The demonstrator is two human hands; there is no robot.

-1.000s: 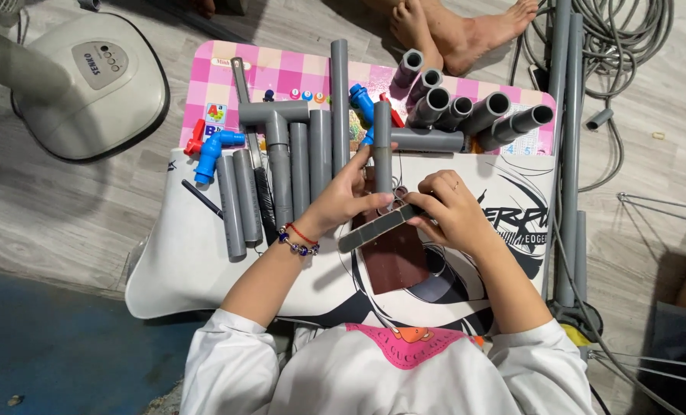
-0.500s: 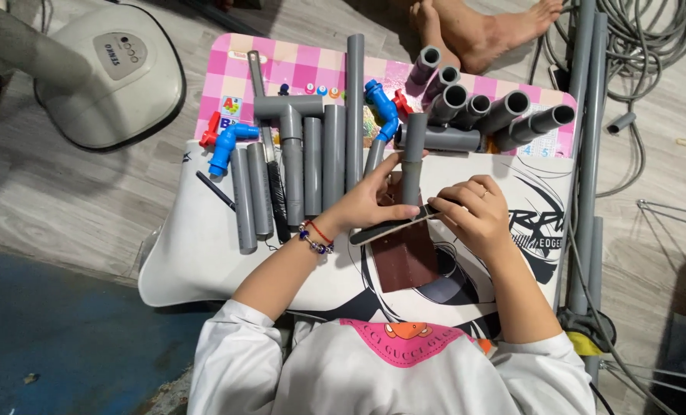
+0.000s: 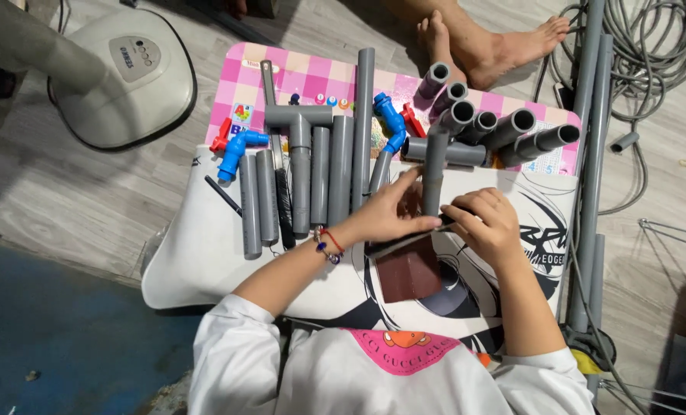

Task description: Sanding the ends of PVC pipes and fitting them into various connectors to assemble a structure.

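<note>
My left hand (image 3: 389, 215) and my right hand (image 3: 487, 224) meet over a white printed mat (image 3: 204, 261). Together they pinch a dark brown sheet of sandpaper (image 3: 408, 269) around the near end of an upright-lying grey pipe (image 3: 435, 165). The left fingers rest on the pipe's left side; the right fingers close on the sheet's upper edge. A beaded bracelet (image 3: 326, 244) circles my left wrist. Just left of my hands lie several grey pipes (image 3: 341, 173) side by side, one with a tee fitting (image 3: 298, 117).
Blue valves (image 3: 237, 147) (image 3: 391, 123) and a red fitting (image 3: 413, 121) lie on a pink checked board (image 3: 312, 77). Short open-ended pipes (image 3: 504, 131) fan out at right. Another person's bare feet (image 3: 504, 38) are beyond. A fan base (image 3: 124, 77), long pipes (image 3: 589, 154) and coiled cable (image 3: 650, 46) surround.
The view shifted slightly, so everything sits lower in frame. My hands stay on the pipe and sandpaper, with the sheet hanging further down now.
</note>
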